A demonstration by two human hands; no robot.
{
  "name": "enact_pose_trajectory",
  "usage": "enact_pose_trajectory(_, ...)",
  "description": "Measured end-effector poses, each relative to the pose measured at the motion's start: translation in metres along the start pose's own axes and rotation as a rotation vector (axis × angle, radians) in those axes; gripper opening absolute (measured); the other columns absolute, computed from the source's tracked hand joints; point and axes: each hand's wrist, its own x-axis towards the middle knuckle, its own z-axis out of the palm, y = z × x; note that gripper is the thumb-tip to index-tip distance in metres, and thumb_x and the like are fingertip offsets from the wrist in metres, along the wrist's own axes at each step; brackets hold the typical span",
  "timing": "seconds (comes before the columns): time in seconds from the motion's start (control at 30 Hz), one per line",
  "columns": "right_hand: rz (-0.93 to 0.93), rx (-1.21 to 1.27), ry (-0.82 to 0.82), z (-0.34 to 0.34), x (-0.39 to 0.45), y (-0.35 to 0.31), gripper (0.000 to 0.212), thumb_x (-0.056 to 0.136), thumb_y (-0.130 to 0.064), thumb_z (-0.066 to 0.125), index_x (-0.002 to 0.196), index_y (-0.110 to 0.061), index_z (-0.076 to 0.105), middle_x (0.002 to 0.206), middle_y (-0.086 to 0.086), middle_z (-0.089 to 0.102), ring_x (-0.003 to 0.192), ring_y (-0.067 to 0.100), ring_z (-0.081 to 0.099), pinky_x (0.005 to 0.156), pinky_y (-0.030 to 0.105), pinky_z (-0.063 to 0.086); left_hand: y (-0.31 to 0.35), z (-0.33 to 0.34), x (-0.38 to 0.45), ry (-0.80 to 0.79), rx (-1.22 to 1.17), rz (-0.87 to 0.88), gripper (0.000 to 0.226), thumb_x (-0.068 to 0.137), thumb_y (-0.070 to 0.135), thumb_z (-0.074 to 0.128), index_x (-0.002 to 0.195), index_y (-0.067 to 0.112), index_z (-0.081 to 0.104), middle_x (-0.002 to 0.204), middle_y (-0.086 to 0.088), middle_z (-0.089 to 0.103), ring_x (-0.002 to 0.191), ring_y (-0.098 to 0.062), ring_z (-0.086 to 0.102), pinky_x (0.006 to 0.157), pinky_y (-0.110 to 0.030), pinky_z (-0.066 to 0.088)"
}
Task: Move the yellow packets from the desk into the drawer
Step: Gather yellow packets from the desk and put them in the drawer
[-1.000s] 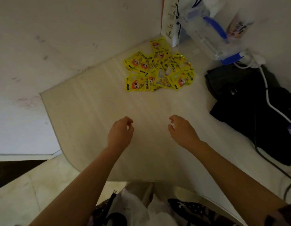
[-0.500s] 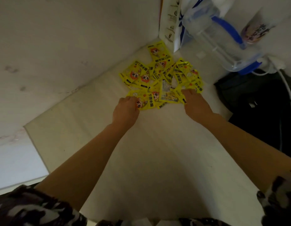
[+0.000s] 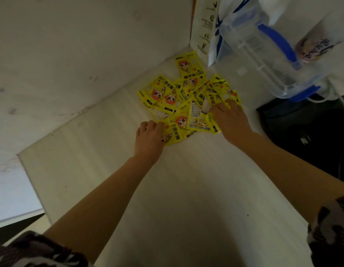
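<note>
Lying heaped at worktop [image 3: 167, 189] far corner, yellow packets [image 3: 186, 97]; left hand [image 3: 149, 138] curls on near packet, right hand [image 3: 231, 120] presses flat.

yellow packets [image 3: 188, 99]: "HAND WARMER", large Chinese characters | other print: too blurred to read

Both arms reach forward, left hand [image 3: 149, 138] curled, right hand [image 3: 231, 120] spread flat, palms down.
</note>
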Motion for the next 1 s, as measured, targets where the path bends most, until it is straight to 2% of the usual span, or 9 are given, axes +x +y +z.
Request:
enact_pose_trajectory(0.1,-0.048,-0.064,0.072,0.003,-0.002,-0.002,0.046,0.048,0.002,0.083,0.089,-0.009,0.067,0.09,0.012,0.068,0.092,0.042,0.064,0.077,0.043,0.054,0.0,0.001,-0.002,-0.056,0.021,-0.026,0.047,0.091,0.033,0.057,0.134,0.019,0.046,0.127,-0.009,0.048,0.121,-0.031,0.041,0.103,-0.041,0.031)
enact_pose_trajectory(0.2,-0.066,-0.048,0.07,0.006,-0.007,-0.008,0.042,0.049,0.0,0.083,0.088,-0.004,0.068,0.086,0.016,0.066,0.09,0.042,0.065,0.074,0.046,0.055,0.0,0.001,-0.005,-0.129,0.024,-0.053,0.046,0.091,0.041,0.057,0.132,0.022,0.047,0.125,-0.006,0.045,0.119,-0.027,0.042,0.101,-0.042,0.032)
enact_pose_trajectory(0.37,-0.039,0.079,0.048,0.005,-0.015,-0.016,0.043,0.048,-0.003,0.085,0.084,-0.001,0.063,0.084,0.019,0.063,0.082,0.041,0.061,0.068,0.044,0.052,0.004,-0.001,-0.009,-0.178,0.056,-0.077,0.046,0.085,0.023,0.064,0.128,0.023,0.045,0.132,-0.005,0.038,0.12,-0.028,0.037,0.101,-0.045,0.033)
enact_pose_trajectory(0.43,-0.058,0.114,0.022,0.002,-0.018,-0.019,0.05,0.049,-0.01,0.087,0.092,-0.003,0.062,0.087,0.016,0.065,0.083,0.038,0.061,0.071,0.043,0.051,0.006,-0.003,-0.008,-0.197,0.074,-0.058,0.047,0.084,0.021,0.064,0.127,0.023,0.043,0.131,-0.005,0.039,0.122,-0.028,0.036,0.103,-0.048,0.03)
enact_pose_trajectory(0.57,-0.022,0.197,-0.055,-0.003,-0.02,-0.018,0.046,0.082,-0.022,0.066,0.124,-0.013,0.048,0.116,0.009,0.062,0.111,0.033,0.055,0.094,0.048,0.04,0.008,-0.008,-0.008,-0.237,0.056,-0.043,0.037,0.085,0.02,0.061,0.115,0.021,0.04,0.113,0.0,0.054,0.114,-0.025,0.046,0.105,-0.049,0.025)
enact_pose_trajectory(0.7,0.092,0.597,-0.009,-0.013,-0.013,-0.001,0.042,0.088,-0.023,0.062,0.124,-0.006,0.048,0.119,0.014,0.059,0.11,0.034,0.055,0.09,0.048,0.045,0.002,-0.022,0.006,-0.272,-0.3,-0.111,0.049,0.083,0.013,0.065,0.123,0.021,0.039,0.102,-0.001,0.059,0.099,-0.027,0.061,0.096,-0.043,0.043)
enact_pose_trajectory(0.77,0.172,0.736,0.061,-0.016,-0.002,0.01,0.035,0.088,-0.023,0.063,0.115,-0.003,0.053,0.116,0.017,0.06,0.109,0.035,0.056,0.088,0.048,0.047,-0.001,-0.033,0.02,-0.219,-0.41,-0.103,0.055,0.08,0.009,0.067,0.128,0.021,0.043,0.109,-0.005,0.063,0.099,-0.028,0.063,0.089,-0.041,0.05)
enact_pose_trajectory(0.83,0.254,0.768,0.11,-0.02,0.012,0.02,0.034,0.088,-0.021,0.063,0.114,0.0,0.054,0.117,0.02,0.059,0.11,0.035,0.054,0.09,0.042,0.045,-0.004,-0.046,0.042,-0.112,-0.399,-0.101,0.054,0.079,0.009,0.068,0.128,0.018,0.048,0.112,-0.008,0.064,0.102,-0.029,0.061,0.086,-0.036,0.05)
enact_pose_trajectory(1.0,0.377,0.812,0.08,-0.033,0.047,0.035,0.035,0.09,-0.022,0.06,0.118,-0.002,0.053,0.112,0.018,0.062,0.104,0.033,0.058,0.08,0.031,0.042,-0.011,-0.073,0.103,0.011,-0.503,-0.174,0.055,0.075,0.009,0.073,0.124,0.013,0.049,0.101,-0.007,0.059,0.092,-0.029,0.062,0.065,-0.03,0.054)
